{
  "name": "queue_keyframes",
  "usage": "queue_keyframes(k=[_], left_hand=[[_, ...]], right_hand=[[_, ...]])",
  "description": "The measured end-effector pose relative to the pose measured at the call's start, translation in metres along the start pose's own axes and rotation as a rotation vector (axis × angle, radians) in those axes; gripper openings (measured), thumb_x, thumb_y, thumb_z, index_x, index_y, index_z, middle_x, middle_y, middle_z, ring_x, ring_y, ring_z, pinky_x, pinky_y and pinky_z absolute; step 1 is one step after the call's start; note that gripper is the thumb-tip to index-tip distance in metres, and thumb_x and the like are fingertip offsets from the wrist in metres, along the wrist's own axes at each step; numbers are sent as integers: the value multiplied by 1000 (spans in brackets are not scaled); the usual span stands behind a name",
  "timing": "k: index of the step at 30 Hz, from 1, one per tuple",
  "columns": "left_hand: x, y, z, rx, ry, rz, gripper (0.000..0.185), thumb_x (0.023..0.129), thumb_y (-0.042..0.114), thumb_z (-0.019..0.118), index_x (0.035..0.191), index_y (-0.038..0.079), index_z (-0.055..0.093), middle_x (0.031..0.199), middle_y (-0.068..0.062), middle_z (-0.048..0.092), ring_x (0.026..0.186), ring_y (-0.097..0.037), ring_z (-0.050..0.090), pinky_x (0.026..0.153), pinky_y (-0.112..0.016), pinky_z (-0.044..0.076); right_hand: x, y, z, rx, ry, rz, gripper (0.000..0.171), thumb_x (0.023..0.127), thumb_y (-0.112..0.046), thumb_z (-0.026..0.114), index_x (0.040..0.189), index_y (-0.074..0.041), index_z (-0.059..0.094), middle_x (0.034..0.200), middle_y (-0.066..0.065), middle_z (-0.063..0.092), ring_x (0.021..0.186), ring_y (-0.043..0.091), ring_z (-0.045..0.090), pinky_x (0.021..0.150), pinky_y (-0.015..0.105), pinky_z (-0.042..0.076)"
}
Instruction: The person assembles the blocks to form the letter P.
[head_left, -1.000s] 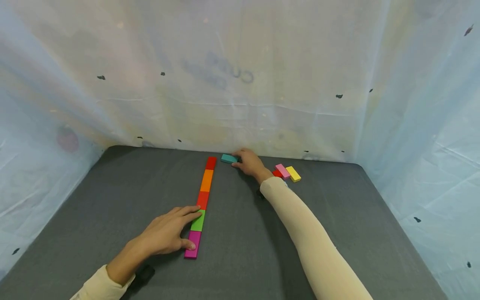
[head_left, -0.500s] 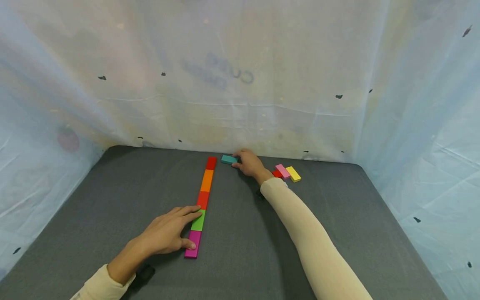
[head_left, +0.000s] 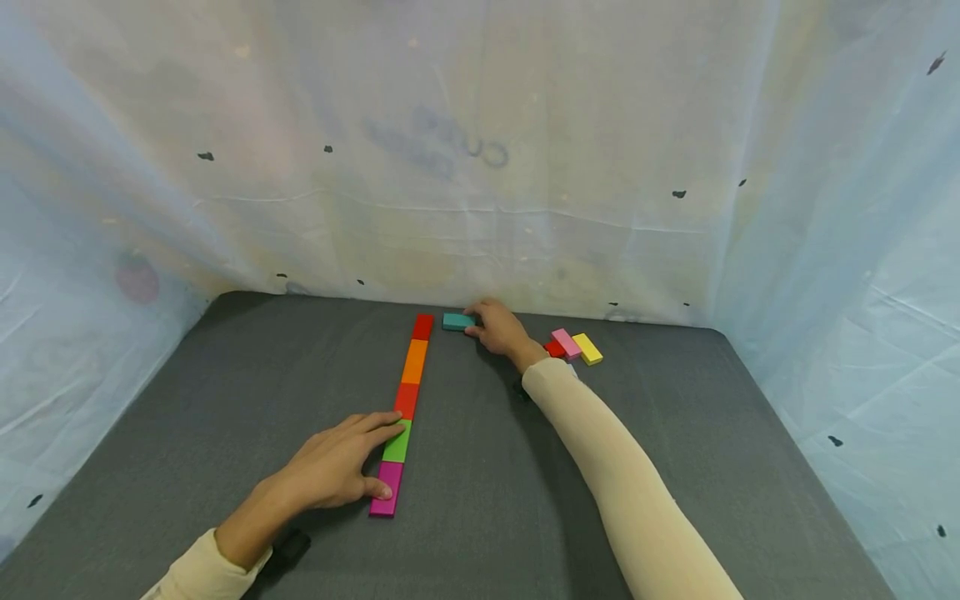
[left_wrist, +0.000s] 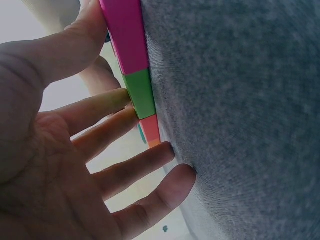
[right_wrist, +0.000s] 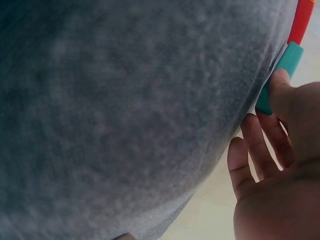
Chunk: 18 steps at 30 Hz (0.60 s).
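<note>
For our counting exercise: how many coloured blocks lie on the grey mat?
9. Five form the row by the left hand; a teal block touches the right hand; pink, yellow and a partly hidden red block lie behind it.

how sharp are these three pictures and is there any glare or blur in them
Head view: even soft light, sharp, edges bowed by the wide lens. Left wrist view: left hand looms soft and close, the row of flat coloured blocks fairly crisp, background washed out. Right wrist view: grey fabric mat blurred; teal block clearer.

surface: grey felt mat (head_left: 225, 392) | walls: pale translucent sheeting (head_left: 480, 167), black specks
</note>
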<state>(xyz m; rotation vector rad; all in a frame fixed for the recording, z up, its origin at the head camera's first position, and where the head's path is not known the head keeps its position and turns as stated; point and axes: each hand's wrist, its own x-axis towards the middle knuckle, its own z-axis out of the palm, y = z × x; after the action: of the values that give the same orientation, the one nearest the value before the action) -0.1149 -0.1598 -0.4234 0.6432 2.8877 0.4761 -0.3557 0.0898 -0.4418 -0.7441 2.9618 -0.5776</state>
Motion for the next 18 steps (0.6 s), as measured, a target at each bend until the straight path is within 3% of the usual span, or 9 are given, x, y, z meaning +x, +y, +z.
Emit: queue_keyframes(k=[18], left_hand=[[-1, 0, -2, 4, 5, 7, 84, 68, 45, 82, 141, 22, 48, 149, 2, 42, 133, -25, 44, 92, -50, 47]], right_hand=[[-3, -5, -2, 31, -25, -22, 39, 93, -31, 61, 128, -13, 59, 127, 7, 56, 117, 22, 53, 103, 37, 43]])
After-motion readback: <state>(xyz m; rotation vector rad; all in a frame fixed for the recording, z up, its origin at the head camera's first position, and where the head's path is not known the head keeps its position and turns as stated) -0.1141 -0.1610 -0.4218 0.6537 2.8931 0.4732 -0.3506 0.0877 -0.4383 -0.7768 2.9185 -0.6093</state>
